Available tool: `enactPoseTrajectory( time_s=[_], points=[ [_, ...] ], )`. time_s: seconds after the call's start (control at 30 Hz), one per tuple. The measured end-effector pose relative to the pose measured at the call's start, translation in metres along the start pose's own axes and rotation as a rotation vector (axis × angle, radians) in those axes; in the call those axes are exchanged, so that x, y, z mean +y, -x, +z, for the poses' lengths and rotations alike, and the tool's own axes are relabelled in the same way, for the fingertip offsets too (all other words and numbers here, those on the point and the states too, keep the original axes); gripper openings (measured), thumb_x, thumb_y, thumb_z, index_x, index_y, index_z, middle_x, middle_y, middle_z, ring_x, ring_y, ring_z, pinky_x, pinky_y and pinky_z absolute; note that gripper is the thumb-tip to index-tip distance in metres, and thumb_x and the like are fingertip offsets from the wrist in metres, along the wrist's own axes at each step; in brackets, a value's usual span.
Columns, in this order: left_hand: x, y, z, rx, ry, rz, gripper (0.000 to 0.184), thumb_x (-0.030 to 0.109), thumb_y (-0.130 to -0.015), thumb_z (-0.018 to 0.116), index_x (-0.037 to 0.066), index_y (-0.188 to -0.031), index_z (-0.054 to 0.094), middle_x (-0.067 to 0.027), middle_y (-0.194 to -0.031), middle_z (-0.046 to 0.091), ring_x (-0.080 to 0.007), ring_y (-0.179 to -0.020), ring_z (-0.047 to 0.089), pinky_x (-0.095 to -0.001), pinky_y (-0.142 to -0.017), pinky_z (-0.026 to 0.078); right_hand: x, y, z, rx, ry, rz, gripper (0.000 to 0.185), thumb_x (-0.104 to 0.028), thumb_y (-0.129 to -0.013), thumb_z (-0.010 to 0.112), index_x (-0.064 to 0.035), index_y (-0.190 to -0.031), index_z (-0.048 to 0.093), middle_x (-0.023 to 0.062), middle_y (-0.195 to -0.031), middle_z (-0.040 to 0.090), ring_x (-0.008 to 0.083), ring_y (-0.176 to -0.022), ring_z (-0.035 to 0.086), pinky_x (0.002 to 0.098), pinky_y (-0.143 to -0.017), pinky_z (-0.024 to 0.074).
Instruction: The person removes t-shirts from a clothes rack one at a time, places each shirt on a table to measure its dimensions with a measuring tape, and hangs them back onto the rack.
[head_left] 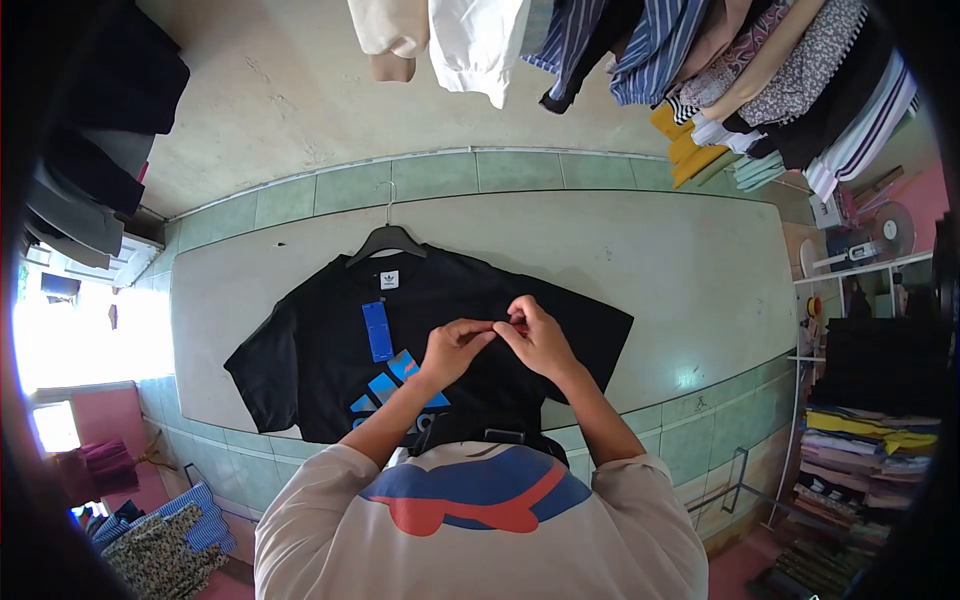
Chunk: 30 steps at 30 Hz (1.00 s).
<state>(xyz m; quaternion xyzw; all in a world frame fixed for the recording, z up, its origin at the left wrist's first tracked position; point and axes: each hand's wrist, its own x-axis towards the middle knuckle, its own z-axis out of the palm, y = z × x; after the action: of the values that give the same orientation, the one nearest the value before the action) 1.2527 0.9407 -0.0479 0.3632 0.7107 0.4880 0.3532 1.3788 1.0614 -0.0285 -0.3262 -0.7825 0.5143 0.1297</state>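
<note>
While both hands (pixel 455 350) (pixel 541 342) pinch a red item (pixel 518 328), black T-shirt (pixel 325 335) on pale table (pixel 700 270); green tiles (pixel 518 172), hanging clothes (pixel 660 55)

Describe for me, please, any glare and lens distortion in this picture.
Head view: the opening at left is blown out to white; a glare spot shines on the pale table near its lower right edge, fisheye distortion bows the table's edges, and the black shirt renders very dark.
</note>
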Motion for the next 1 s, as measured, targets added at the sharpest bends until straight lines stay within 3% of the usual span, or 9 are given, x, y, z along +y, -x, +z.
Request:
enactPoseTrajectory(
  time_s=[0.07,0.1,0.17,0.23,0.3,0.37,0.43,0.63,1.0],
  points=[
    [-0.005,-0.006,0.008,-0.059,0.208,-0.284,0.01,0.009,-0.081,0.062,0.002,-0.087,0.064,-0.0028,-0.076,0.063,-0.0065,-0.066,0.056,-0.0195,-0.058,0.045,0.001,-0.01,0.01,0.01,0.087,-0.033,0.04,-0.041,-0.079,0.063,-0.0043,-0.087,0.048,0.0107,-0.073,0.058,0.0235,-0.066,0.06,0.0325,-0.061,0.0485],
    [-0.009,-0.009,0.009,-0.056,0.21,-0.287,0.01,0.009,-0.081,0.062,0.002,-0.087,0.064,-0.0028,-0.076,0.063,-0.0065,-0.066,0.056,-0.0195,-0.058,0.045,0.003,-0.014,0.013,0.006,0.087,-0.033,0.04,-0.041,-0.079,0.063,-0.0043,-0.087,0.048,0.0107,-0.073,0.058,0.0235,-0.066,0.06,0.0325,-0.061,0.0485],
    [-0.017,-0.016,0.007,-0.028,0.517,-0.352,0.007,0.007,-0.081,0.061,0.001,-0.084,0.064,0.0005,-0.075,0.061,-0.0052,-0.068,0.056,-0.0179,-0.061,0.043,0.004,-0.022,0.018,-0.001,0.07,-0.086,0.039,-0.042,-0.078,0.063,-0.0061,-0.086,0.049,0.0086,-0.075,0.057,0.0223,-0.066,0.059,0.033,-0.059,0.0482],
    [-0.024,-0.027,0.0,-0.026,0.408,-0.346,0.006,0.007,-0.08,0.061,0.003,-0.08,0.065,-0.001,-0.074,0.062,-0.0079,-0.068,0.056,-0.021,-0.062,0.044,0.0,-0.027,0.017,0.023,0.15,-0.087,0.036,-0.039,-0.077,0.063,-0.0072,-0.085,0.05,0.0076,-0.076,0.055,0.0219,-0.065,0.058,0.0335,-0.058,0.0479],
    [-0.032,-0.04,-0.011,0.241,-0.166,0.031,0.008,0.015,-0.074,0.067,0.008,-0.078,0.067,-0.0049,-0.07,0.061,-0.0187,-0.069,0.057,-0.0311,-0.066,0.046,0.0,-0.032,0.016,0.052,0.23,-0.092,0.032,-0.036,-0.077,0.064,-0.0082,-0.083,0.051,0.0065,-0.076,0.053,0.0215,-0.064,0.057,0.0339,-0.057,0.0476],
    [-0.06,-0.065,-0.035,0.397,-0.46,0.004,0.013,0.025,-0.071,0.07,0.014,-0.075,0.069,-0.0059,-0.081,0.059,-0.0262,-0.085,0.055,-0.0393,-0.073,0.044,0.012,-0.04,0.012,0.185,0.288,-0.046,0.023,-0.029,-0.075,0.065,-0.01,-0.08,0.052,0.0054,-0.077,0.05,0.0209,-0.062,0.056,0.0344,-0.056,0.0471],
    [-0.041,-0.078,-0.046,0.555,-0.596,-0.295,0.016,0.032,-0.071,0.069,0.017,-0.077,0.07,-0.0037,-0.097,0.055,-0.0262,-0.099,0.048,-0.0427,-0.077,0.041,0.019,-0.046,0.006,0.203,0.286,-0.006,0.017,-0.024,-0.074,0.064,-0.0107,-0.077,0.053,0.005,-0.078,0.05,0.021,-0.063,0.056,0.0346,-0.056,0.0471],
    [-0.053,-0.096,-0.053,0.512,-0.687,-0.335,0.016,0.033,-0.071,0.069,0.02,-0.08,0.071,-0.0006,-0.103,0.052,-0.0236,-0.105,0.044,-0.0445,-0.083,0.036,0.038,-0.056,-0.006,0.209,0.334,0.155,0.016,-0.025,-0.073,0.065,-0.0125,-0.076,0.056,0.0044,-0.082,0.05,0.0201,-0.067,0.057,0.0348,-0.06,0.048],
    [-0.055,-0.093,-0.051,0.52,-0.678,-0.348,0.016,0.033,-0.072,0.068,0.021,-0.08,0.071,-0.0017,-0.105,0.053,-0.0242,-0.105,0.044,-0.0435,-0.082,0.037,0.05,-0.058,-0.017,0.179,0.32,0.201,0.02,-0.027,-0.074,0.067,-0.009,-0.079,0.06,0.0078,-0.086,0.053,0.0201,-0.073,0.059,0.0323,-0.067,0.0481]
  ],
)
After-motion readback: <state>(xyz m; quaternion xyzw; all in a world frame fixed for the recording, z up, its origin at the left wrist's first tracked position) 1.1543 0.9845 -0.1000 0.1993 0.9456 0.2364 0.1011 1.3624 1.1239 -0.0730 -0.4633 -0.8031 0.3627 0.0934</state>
